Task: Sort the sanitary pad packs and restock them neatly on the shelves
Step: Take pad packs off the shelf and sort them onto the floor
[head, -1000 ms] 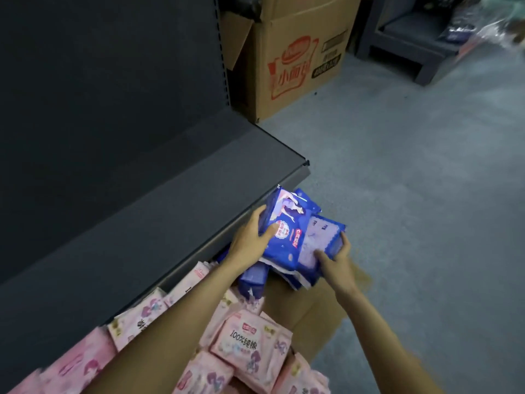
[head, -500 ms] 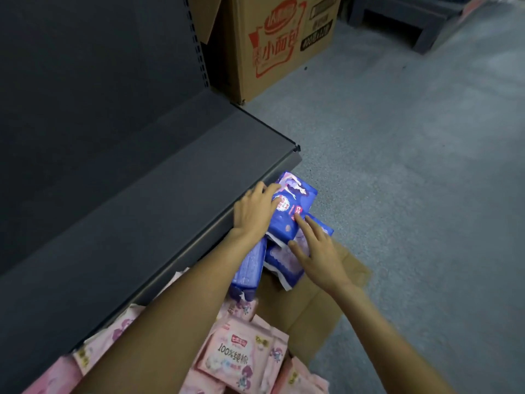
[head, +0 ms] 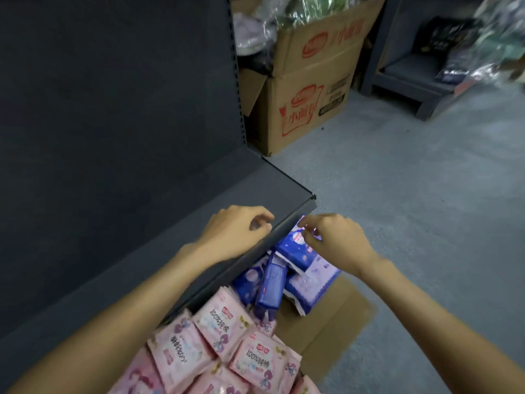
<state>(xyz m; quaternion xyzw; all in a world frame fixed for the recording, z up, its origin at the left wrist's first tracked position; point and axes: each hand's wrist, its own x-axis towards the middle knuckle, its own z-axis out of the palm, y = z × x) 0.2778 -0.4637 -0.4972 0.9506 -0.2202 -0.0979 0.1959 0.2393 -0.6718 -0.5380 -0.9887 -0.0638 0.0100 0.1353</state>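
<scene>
Grey floor, cardboard under blue packs and pink packs, left hand loosely curled empty, right hand grip unclear.

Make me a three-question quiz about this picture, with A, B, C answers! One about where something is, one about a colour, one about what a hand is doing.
1. Where are the blue packs?
A. On top of the shelf
B. Below the shelf's front edge, on flat cardboard
C. Inside the big box

2. What colour are the packs nearest the camera?
A. Pink
B. Green
C. Yellow

3. What is the left hand doing?
A. Holding a pink pack
B. Resting at the shelf's front edge, holding nothing
C. Lifting the big box

Answers:
1 B, the blue packs lie under the shelf lip, on the flat cardboard on the floor.
2 A, the bottom pile is pink.
3 B, the left hand's fingers curl at the edge with no pack in them; the right hand touches the top blue pack.
</scene>
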